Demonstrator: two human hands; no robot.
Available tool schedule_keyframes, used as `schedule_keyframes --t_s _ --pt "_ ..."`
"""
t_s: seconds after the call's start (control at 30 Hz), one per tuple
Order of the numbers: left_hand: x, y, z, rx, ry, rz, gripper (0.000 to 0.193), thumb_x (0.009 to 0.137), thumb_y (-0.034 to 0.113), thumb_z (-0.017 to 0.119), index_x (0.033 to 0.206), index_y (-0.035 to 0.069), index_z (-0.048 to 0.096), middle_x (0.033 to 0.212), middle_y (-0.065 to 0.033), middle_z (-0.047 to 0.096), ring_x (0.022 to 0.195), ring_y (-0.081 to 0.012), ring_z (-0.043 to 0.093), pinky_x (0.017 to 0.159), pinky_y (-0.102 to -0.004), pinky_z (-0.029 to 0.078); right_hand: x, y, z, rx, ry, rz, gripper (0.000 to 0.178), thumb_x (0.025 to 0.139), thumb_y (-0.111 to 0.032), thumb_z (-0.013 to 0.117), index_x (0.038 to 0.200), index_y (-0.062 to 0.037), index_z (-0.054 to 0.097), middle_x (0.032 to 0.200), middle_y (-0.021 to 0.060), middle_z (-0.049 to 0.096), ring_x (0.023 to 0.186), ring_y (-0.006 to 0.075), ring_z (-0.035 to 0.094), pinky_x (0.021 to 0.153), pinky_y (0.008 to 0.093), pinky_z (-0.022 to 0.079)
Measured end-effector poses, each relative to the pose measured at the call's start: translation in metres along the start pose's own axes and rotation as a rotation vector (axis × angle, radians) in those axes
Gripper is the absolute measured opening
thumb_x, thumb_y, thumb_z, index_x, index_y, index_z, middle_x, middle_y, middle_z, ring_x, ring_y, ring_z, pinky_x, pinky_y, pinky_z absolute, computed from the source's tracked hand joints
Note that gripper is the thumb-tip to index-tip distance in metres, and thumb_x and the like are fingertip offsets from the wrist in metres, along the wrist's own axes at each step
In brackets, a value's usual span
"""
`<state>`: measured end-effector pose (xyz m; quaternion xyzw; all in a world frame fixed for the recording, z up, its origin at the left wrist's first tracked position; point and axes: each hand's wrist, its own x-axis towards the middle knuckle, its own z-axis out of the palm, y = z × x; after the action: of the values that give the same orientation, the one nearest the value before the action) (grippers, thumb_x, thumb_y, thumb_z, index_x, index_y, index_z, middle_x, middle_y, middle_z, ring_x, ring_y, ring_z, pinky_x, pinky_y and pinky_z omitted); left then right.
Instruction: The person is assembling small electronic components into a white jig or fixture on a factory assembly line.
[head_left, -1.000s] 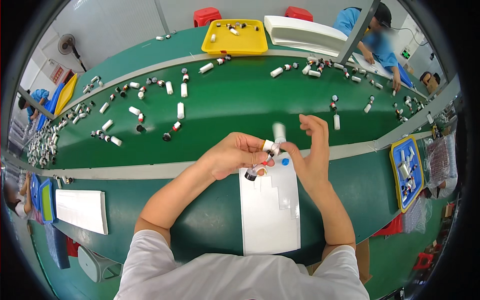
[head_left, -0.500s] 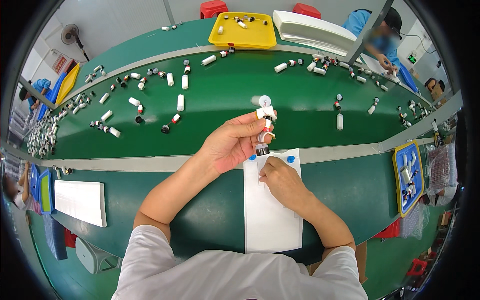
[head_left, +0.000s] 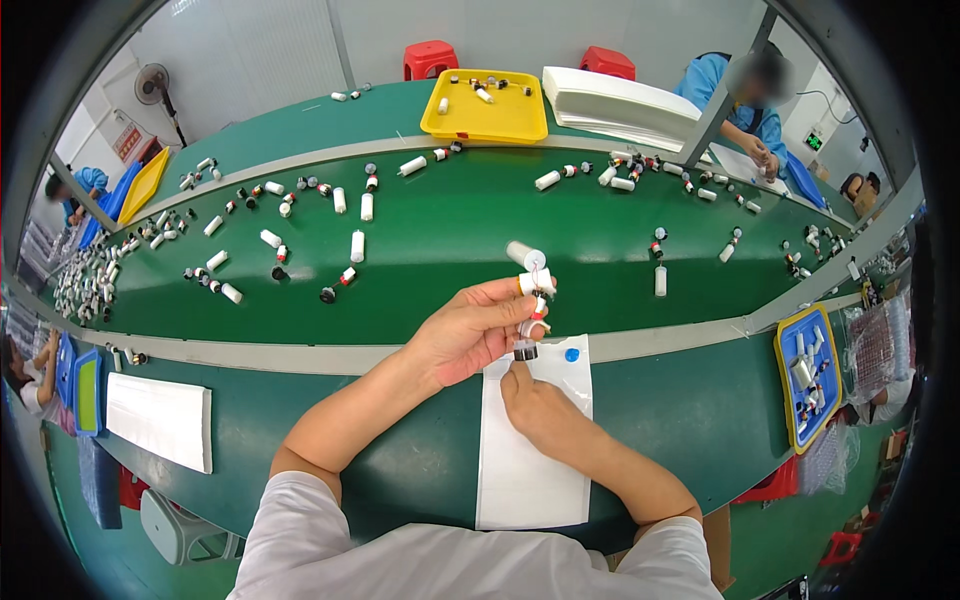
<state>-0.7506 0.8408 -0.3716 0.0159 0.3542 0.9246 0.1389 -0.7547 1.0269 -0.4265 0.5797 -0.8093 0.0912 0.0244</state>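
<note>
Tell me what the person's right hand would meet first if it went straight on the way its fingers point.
Most likely the black end piece of the wired assembly in the left hand, which appears just beyond the right hand. Depth is unclear, so it might pass underneath instead.

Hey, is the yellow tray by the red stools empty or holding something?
Holding something: two white cylinders and several small dark parts lie scattered in the yellow tray.

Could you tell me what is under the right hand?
Below the right hand is a white sheet, with a blue dot near its far edge. What the hand covers cannot be seen.
</note>
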Motion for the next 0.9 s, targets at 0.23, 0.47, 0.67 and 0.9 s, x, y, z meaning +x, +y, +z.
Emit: schedule_keyframes --t_s 0.23,0.47,0.67,0.9 --pt "0.002 -0.009 0.011 0.133 0.019 0.014 0.030 0.095 0.003 0.061 0.125 0.000 0.062 0.100 -0.0061 0.066 0.084 -0.0151 0.064 0.077 -0.0280 0.055 -0.003 0.021 -0.002 0.170 -0.016 0.150 0.019 0.085 0.002 0.061 0.101 0.0070 0.052 0.095 0.0203 0.061 0.068 0.0272 0.067 0.060 0.0384 0.055" --pt "0.001 -0.016 0.020 0.353 0.069 0.147 0.024 0.094 0.004 0.063 0.118 -0.002 0.063 0.090 -0.0039 0.068 0.082 -0.0106 0.068 0.066 -0.0219 0.047 -0.019 0.052 -0.081 1.183 0.656 0.396 0.012 0.087 -0.008 0.072 0.089 -0.0025 0.062 0.093 0.0039 0.065 0.083 0.0119 0.060 0.074 0.0289 0.046" --pt "0.000 -0.024 0.032 0.452 0.038 0.194 0.026 0.093 -0.003 0.060 0.120 -0.003 0.063 0.094 -0.0054 0.067 0.086 -0.0145 0.068 0.077 -0.0277 0.054 -0.014 0.034 -0.064 1.800 0.688 0.362 0.007 0.091 -0.008 0.070 0.094 -0.0042 0.065 0.096 0.0032 0.068 0.086 0.0101 0.059 0.084 0.0270 0.043" --pt "0.000 -0.041 0.036 0.593 0.003 0.359 0.030 0.091 -0.009 0.059 0.121 -0.006 0.060 0.109 -0.0076 0.062 0.099 -0.0154 0.065 0.082 -0.0280 0.053 -0.014 0.034 -0.048 1.734 0.695 0.464 0.008 0.092 -0.011 0.069 0.092 -0.0047 0.065 0.091 0.0016 0.064 0.085 0.0109 0.058 0.082 0.0279 0.044"
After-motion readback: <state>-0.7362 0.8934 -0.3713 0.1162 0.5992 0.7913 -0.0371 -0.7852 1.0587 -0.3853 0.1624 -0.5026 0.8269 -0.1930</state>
